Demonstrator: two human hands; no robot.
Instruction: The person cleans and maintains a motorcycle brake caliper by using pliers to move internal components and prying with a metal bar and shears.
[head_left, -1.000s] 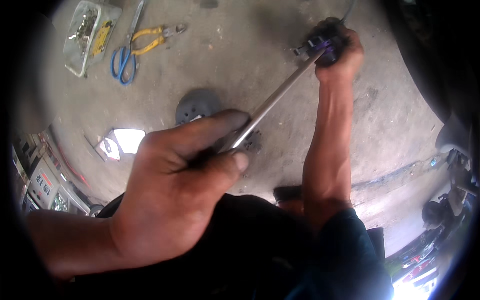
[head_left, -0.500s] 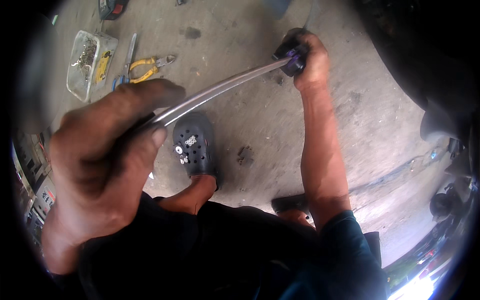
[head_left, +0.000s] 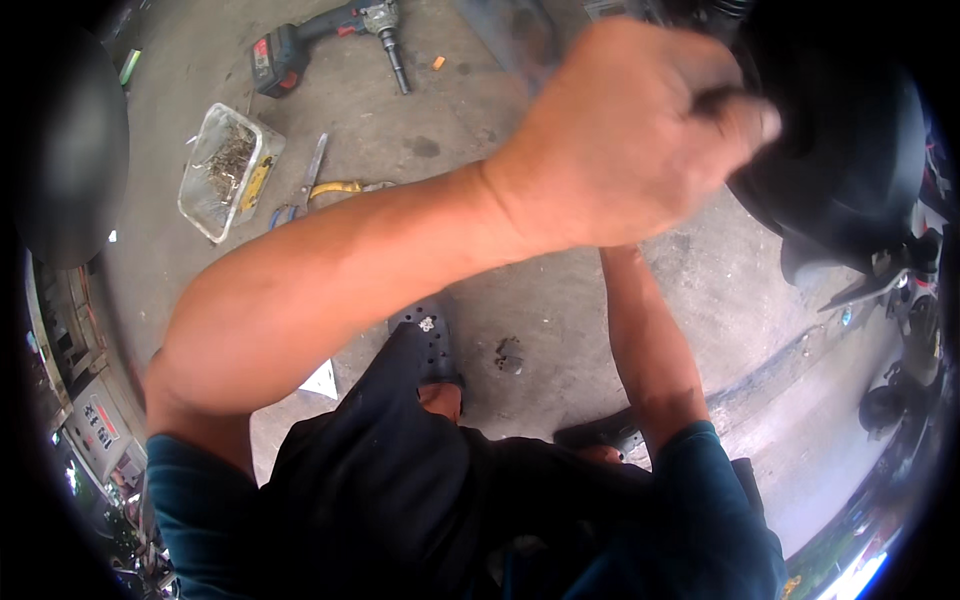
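My left arm reaches across to the upper right. There my left hand (head_left: 640, 140) is closed, its thumb and fingers curled together beside a rounded black part (head_left: 840, 150). Whatever the fingers grip cannot be made out. From below comes my right forearm (head_left: 655, 345), and its hand is hidden behind the left one. The shiny metal strip and the black-and-purple piece held earlier do not show.
On the concrete floor lie a cordless power tool (head_left: 275, 62), a clear tub (head_left: 215, 232) of small bits, scissors (head_left: 317, 165) and yellow-handled pliers (head_left: 337, 187). My dark clog (head_left: 436, 345) is below them. Machine parts (head_left: 905, 280) line the right side.
My left hand has swung from the left to the upper right, in front of my right hand. The view has shifted, so the power tool now shows more fully.
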